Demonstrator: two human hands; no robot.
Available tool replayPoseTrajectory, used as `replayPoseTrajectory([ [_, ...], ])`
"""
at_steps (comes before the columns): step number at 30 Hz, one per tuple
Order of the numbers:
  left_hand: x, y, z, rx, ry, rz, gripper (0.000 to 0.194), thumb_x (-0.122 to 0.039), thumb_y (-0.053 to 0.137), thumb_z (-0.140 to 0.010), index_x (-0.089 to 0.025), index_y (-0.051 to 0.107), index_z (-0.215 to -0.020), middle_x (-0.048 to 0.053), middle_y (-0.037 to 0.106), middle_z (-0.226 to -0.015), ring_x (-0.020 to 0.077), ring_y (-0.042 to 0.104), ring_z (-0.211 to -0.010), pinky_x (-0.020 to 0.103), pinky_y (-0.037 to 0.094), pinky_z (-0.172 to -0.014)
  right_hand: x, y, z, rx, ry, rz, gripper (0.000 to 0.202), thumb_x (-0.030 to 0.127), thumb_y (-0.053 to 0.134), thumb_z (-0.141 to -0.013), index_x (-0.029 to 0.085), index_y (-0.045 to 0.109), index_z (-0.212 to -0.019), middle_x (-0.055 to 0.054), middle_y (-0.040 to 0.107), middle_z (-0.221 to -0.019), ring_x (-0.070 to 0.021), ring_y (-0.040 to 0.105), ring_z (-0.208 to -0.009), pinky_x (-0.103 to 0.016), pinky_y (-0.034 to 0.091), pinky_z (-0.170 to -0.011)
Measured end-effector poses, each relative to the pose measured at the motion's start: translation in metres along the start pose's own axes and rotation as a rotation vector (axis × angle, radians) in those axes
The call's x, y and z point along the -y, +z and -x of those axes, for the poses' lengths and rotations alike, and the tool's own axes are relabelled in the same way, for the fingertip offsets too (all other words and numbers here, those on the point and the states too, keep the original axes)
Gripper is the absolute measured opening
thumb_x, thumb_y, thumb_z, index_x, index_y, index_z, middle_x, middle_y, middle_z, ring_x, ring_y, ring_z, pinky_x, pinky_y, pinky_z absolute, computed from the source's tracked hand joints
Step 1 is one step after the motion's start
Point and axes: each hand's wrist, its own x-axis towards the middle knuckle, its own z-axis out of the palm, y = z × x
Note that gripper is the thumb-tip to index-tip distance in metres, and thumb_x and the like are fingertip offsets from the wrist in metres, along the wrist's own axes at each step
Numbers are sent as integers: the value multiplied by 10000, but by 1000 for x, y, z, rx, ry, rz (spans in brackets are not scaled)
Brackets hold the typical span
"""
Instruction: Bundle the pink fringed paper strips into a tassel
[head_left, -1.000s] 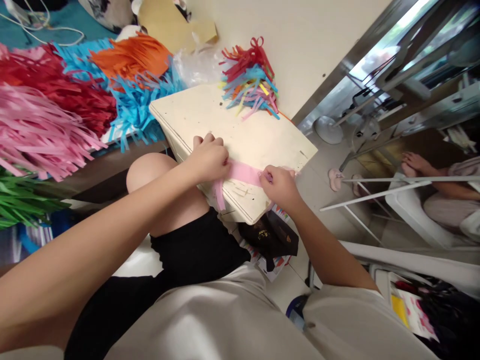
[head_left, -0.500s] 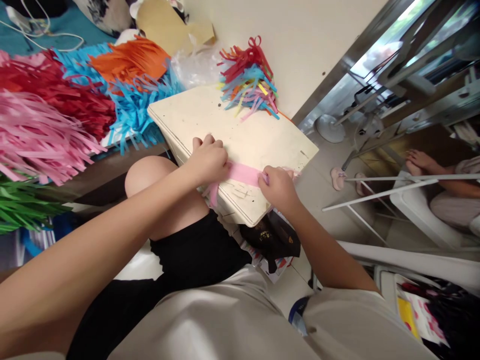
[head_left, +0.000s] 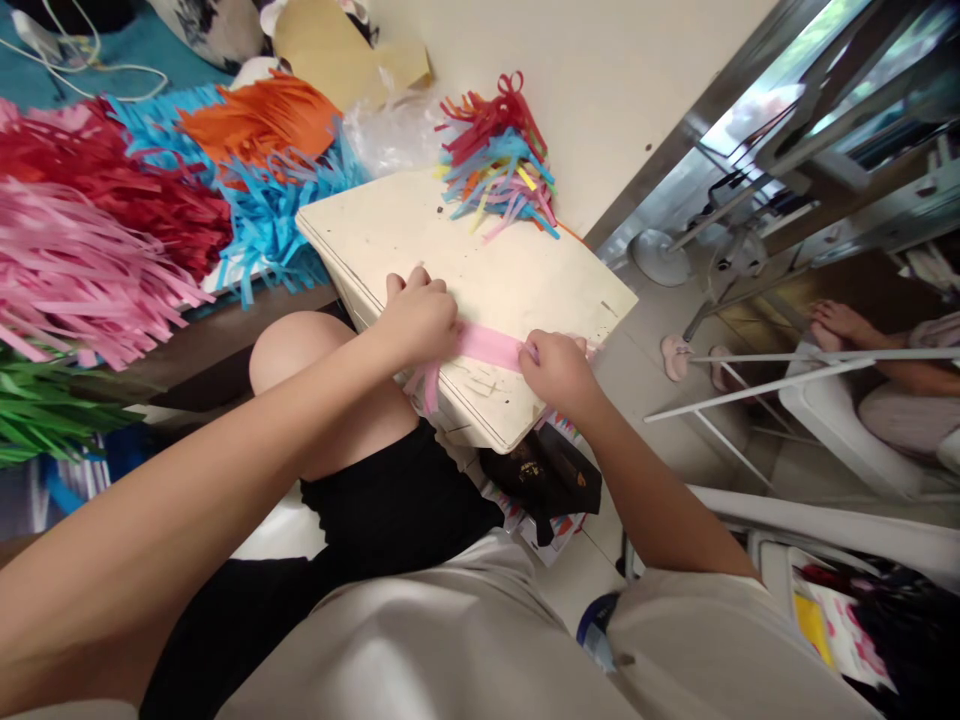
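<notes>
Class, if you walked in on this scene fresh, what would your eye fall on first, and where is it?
First, the left hand and right hand pinching a pink paper strip flat across a cream board at centre. Next, heaps of fringed paper at left, pink, red, blue and orange, and a small multicoloured tassel bundle on the board's far edge.

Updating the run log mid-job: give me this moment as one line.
left hand: pinching pink paper strip | right hand: pinching its other end | strip: flat on cream board | beside: multicolour fringe bundle
</notes>
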Motion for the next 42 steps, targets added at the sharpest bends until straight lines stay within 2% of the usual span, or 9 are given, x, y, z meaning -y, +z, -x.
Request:
replayPoseTrajectory([
  [6,2,6,-4,-37,10,21,339,-286,565,-1029,-104,832,-924,221,673,-1040,426,561,-1389,707,499,-1276,1,-2,-3,18,-8,29,340,331,439,-1178,104,607,-989,-129,665,-941,-140,432,-883,-369,397,-1221],
  [13,-5,-10,0,31,-41,-7,410,-279,524,-1060,-72,878,-1070,265,713,-1180,506,572,-1507,741,486,-1278,5,1,-1,-5,-9,64,337,315,420,-1176,97,628,-1025,-170,689,-1009,-179,516,-964,-380,399,-1220],
  [19,-50,-3,44,-176,140,-94,598,-183,323,-1162,-60,820,-1470,303,681,-1584,459,603,-1609,729,493,-1370,5,1,2,5,2,81,375,331,403,-1191,89,674,-1098,-200,730,-1114,-215,577,-1042,-367,382,-1188],
  [22,-80,15,72,-105,315,-72,675,-315,352,-1244,-17,692,-1745,302,607,-1786,438,588,-1731,690,495,-1480,5,0,2,7,3,90,378,338,418,-1194,84,697,-1165,-213,746,-1172,-224,594,-1074,-356,376,-1168],
  [25,-95,31,83,-1,327,-91,831,-476,361,-1291,69,459,-1910,312,390,-1945,453,398,-1905,682,396,-1605,6,0,1,2,15,107,382,334,420,-1195,84,709,-1200,-218,750,-1218,-228,604,-1104,-344,372,-1171],
  [32,-86,29,71,152,220,-96,955,-618,307,-1299,58,281,-1973,262,153,-2014,415,175,-1979,616,226,-1684,5,-3,-1,10,35,162,399,326,416,-1179,73,723,-1181,-188,746,-1165,-151,486,-958,-286,347,-1115],
  [35,-86,21,69,168,200,-58,989,-645,352,-1286,65,286,-1971,257,149,-2022,414,171,-1982,604,195,-1693,6,-11,-1,38,66,215,423,325,401,-1174,81,737,-1253,-204,750,-1255,-137,444,-933,-301,356,-1086],
  [39,-82,20,63,129,205,2,970,-615,509,-1262,36,355,-1965,233,225,-2022,387,214,-1980,562,204,-1704,11,-18,1,41,140,327,479,331,437,-1124,39,744,-1348,-294,722,-1353,-284,613,-1203,-457,436,-1210],
  [42,-78,25,57,92,204,11,897,-550,522,-1266,21,411,-1950,216,248,-2030,391,238,-1975,541,208,-1702,6,-9,9,-285,119,393,628,333,500,-999,79,709,-1534,-314,579,-1676,-477,461,-1669,-683,380,-1360],
])
